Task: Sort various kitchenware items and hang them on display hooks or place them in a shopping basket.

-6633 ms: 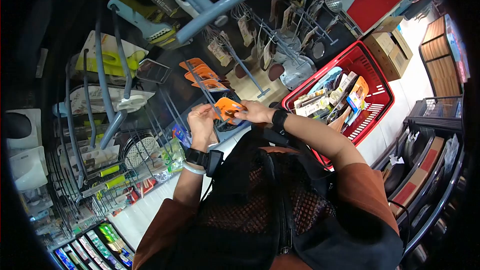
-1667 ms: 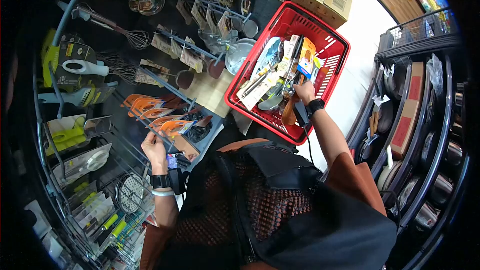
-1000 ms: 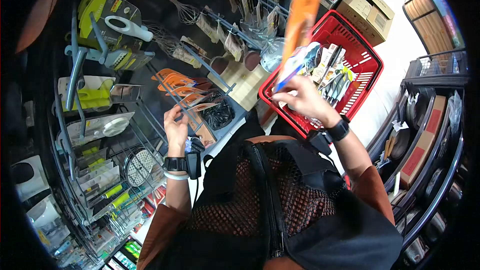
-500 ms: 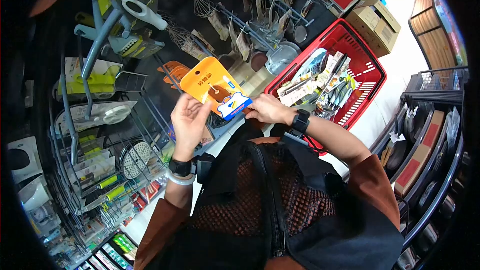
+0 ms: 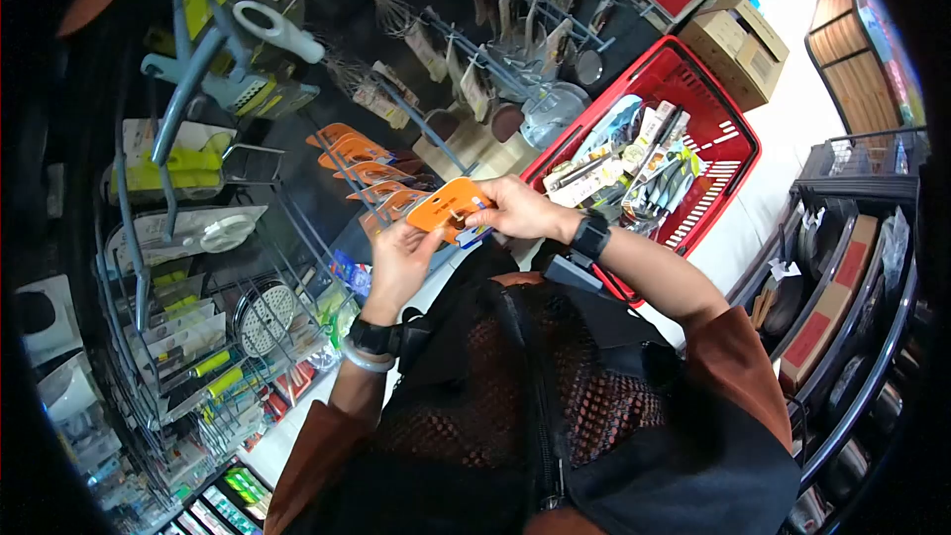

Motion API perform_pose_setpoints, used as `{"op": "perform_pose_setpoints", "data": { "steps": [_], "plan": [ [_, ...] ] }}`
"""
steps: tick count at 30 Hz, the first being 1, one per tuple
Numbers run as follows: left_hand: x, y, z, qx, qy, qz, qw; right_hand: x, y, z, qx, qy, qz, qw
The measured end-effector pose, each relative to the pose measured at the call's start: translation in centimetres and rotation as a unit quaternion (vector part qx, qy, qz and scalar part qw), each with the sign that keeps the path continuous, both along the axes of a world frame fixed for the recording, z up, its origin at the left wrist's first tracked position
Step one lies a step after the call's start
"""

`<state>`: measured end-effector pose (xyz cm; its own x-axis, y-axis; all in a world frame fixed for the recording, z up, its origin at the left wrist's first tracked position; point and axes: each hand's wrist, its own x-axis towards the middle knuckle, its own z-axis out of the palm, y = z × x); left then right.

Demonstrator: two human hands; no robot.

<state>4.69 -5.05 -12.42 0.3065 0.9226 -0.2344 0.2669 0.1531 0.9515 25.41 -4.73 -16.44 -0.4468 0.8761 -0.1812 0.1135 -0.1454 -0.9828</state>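
An orange carded package (image 5: 443,204) with a blue and white lower edge is between my two hands, tipped so that its face is foreshortened. My left hand (image 5: 400,260) pinches its near left edge with thumb and fingers. On the right edge, my right hand (image 5: 522,208) has its fingers closed round the card. What is mounted on the card is too small to make out. Just behind it, several similar orange cards (image 5: 354,149) hang on rack hooks.
At the right, a red shopping basket (image 5: 750,154) holds several packaged utensils. Beyond it stands a cardboard box (image 5: 738,52). Wire racks with graters (image 5: 265,319) and peg hooks line the left. Whisks (image 5: 394,15) hang ahead. Pans (image 5: 822,267) fill a rack at right.
The orange package has dropped lower and tilted away, so its printed face shows less. My left hand has moved slightly right and down. More of the hanging orange cards are visible.
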Motion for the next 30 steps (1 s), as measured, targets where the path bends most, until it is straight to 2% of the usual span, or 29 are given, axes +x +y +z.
{"op": "perform_pose_setpoints", "data": {
  "steps": [1, 2, 3, 5, 7, 11, 13, 14, 18, 20, 27, 29, 30],
  "plan": [
    [-0.6, 0.2, 0.2, -0.003, 0.05, -0.009, 0.999, 0.1, -0.3, -0.2, 0.014, -0.015, -0.004, 1.0],
    [-1.1, 0.1, 0.4, 0.038, 0.079, 0.036, 0.996, 0.2, -0.5, -1.6, 0.04, -0.042, -0.005, 0.998],
    [-1.9, 0.3, 0.5, 0.129, 0.092, 0.049, 0.986, 0.3, -0.6, -2.1, 0.064, -0.068, -0.006, 0.996],
    [-2.9, 0.5, 1.0, 0.164, 0.058, 0.18, 0.968, 0.8, -0.7, -2.9, 0.085, -0.145, 0.019, 0.986],
    [-4.1, 1.1, 0.6, 0.173, 0.103, 0.201, 0.959, 0.6, -0.5, -3.6, 0.068, -0.2, 0.041, 0.977],
    [-6.2, 1.8, -3.2, 0.098, 0.112, 0.137, 0.979, -1.0, 0.5, -5.0, 0.08, -0.196, 0.069, 0.975],
    [-5.7, 1.5, -3.0, -0.013, 0.065, 0.151, 0.986, -2.2, 1.2, -5.0, 0.106, -0.198, 0.101, 0.969],
    [-5.6, 1.4, -3.3, -0.034, 0.008, 0.147, 0.989, -3.0, 1.5, -5.0, 0.128, -0.188, 0.097, 0.969],
    [-5.4, 1.4, -3.8, -0.035, 0.006, 0.147, 0.989, -4.8, 2.3, -4.8, 0.137, -0.24, 0.112, 0.954],
    [-5.7, 1.6, -3.9, -0.045, 0.01, 0.184, 0.982, -5.4, 2.6, -4.8, 0.138, -0.235, 0.113, 0.956],
    [-7.0, 1.6, -5.0, -0.056, 0.036, 0.155, 0.986, -7.0, 3.2, -5.2, 0.132, -0.24, 0.11, 0.955],
    [-6.6, 1.6, -4.9, 0.047, 0.036, 0.134, 0.989, -7.0, 3.2, -5.3, 0.142, -0.243, 0.106, 0.954],
    [-6.4, 1.5, -4.8, 0.047, 0.036, 0.134, 0.989, -7.0, 3.1, -5.2, 0.13, -0.242, 0.105, 0.956]
  ]
}}
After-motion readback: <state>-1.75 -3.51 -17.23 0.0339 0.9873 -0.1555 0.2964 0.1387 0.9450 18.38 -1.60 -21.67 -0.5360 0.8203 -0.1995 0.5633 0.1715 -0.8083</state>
